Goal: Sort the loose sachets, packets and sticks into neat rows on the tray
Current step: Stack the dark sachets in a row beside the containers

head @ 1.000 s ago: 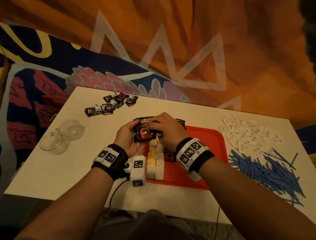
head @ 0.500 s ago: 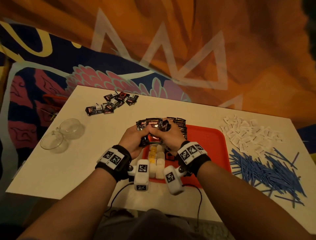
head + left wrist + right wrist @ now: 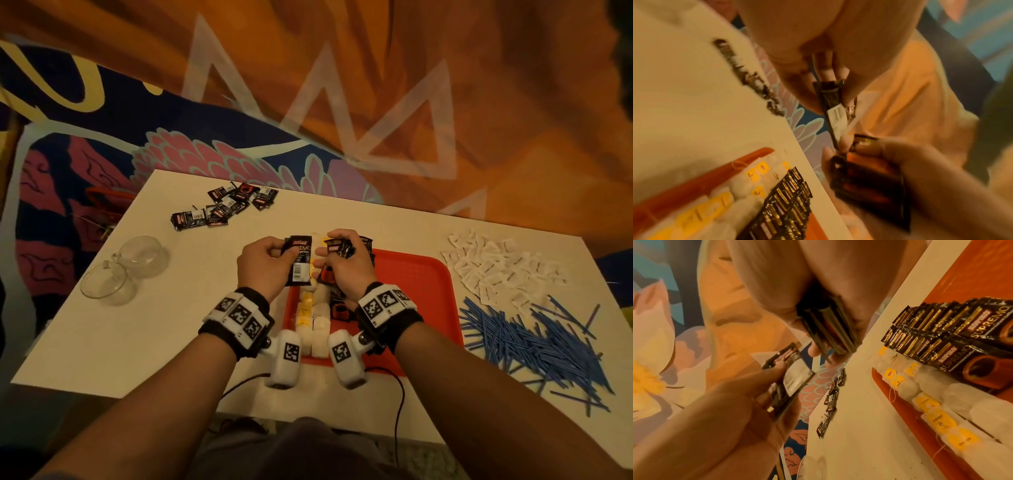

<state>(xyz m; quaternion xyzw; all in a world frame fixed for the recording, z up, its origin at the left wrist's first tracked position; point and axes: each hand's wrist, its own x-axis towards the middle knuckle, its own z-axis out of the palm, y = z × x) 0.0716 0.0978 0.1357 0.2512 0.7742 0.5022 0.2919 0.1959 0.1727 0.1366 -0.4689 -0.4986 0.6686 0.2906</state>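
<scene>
Left hand [image 3: 265, 270] pinches a single black sachet [image 3: 298, 264] by its upper edge, thumb in front, the sachet hanging upright with its long axis running away from the person; right hand [image 3: 346, 269] is clamped round a small stack [image 3: 339, 247] of like sachets, edges squared between thumb and fingers. The two hands are close together but not touching, raised above the far left corner of the tray [image 3: 424, 291]. Directly beneath and slightly nearer the person lie the sachet rows [image 3: 953, 331], overlapped like shingles, and beside them, at the tray's left rim, two rows of white tea bags [image 3: 925, 386] with yellow tags. The right hand is the nearer to the sachet rows, which probably makes it the placing hand, the left feeding it. On the surface farther out: loose sachets [image 3: 224, 209] far left, white packets [image 3: 500, 267] and blue sticks [image 3: 534, 346] to the right, all unsorted.
</scene>
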